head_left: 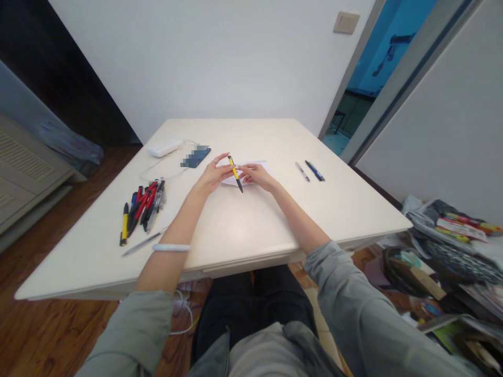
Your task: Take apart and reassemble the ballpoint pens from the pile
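Observation:
A yellow pen with black ends is held up between my two hands over the middle of the table. My left hand grips the pen's upper part from the left, thumb and fingers closed around it. From the right, the fingertips of my right hand are pressed against the pen near its middle. Below both hands lies a sheet of white paper, partly covered by them. Part of the fingers' hold is too small to make out.
On the left of the white table lie a heap of pens, a second yellow pen and a grey pen. Behind them are a phone and a white power strip. A clear pen and blue pen lie right.

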`<state>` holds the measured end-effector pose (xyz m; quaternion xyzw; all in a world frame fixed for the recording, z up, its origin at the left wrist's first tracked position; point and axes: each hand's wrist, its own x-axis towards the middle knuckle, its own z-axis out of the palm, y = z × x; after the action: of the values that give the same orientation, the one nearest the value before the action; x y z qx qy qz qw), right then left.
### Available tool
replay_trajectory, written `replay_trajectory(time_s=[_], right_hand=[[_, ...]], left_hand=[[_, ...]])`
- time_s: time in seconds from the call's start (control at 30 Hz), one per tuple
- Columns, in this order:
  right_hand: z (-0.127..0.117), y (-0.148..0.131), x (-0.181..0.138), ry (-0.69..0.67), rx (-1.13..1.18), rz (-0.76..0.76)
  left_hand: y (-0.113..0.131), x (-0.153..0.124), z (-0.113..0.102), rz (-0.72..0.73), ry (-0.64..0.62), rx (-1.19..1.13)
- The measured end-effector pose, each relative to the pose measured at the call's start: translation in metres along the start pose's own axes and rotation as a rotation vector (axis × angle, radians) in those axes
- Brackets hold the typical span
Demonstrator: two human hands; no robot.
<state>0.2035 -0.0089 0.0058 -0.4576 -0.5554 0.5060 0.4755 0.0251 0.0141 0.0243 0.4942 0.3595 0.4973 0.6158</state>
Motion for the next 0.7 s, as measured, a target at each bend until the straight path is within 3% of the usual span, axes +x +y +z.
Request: replay_trajectory(time_s=[0.13, 0.4, 0.57, 0.7], right_hand=[[0.003, -0.007, -0.011, -0.113, 0.197, 0.136], [0.007, -0.024, -0.015, -0.264, 0.471, 0.248], [0.0, -0.022, -0.011, -0.165, 0.715, 0.236], [-0.011, -0.017, -0.012, 0.002, 0.819, 0.134]], left_hand=[[-0.004, 0.001, 0.003, 0.047, -0.008, 0.099], [-0.008, 0.004, 0.006, 0.241, 0.022, 0.392], [-0.01, 0.007, -0.007, 0.281, 0.067, 0.544], [-0.009, 0.004, -0.018, 0.252, 0.039, 0.576]])
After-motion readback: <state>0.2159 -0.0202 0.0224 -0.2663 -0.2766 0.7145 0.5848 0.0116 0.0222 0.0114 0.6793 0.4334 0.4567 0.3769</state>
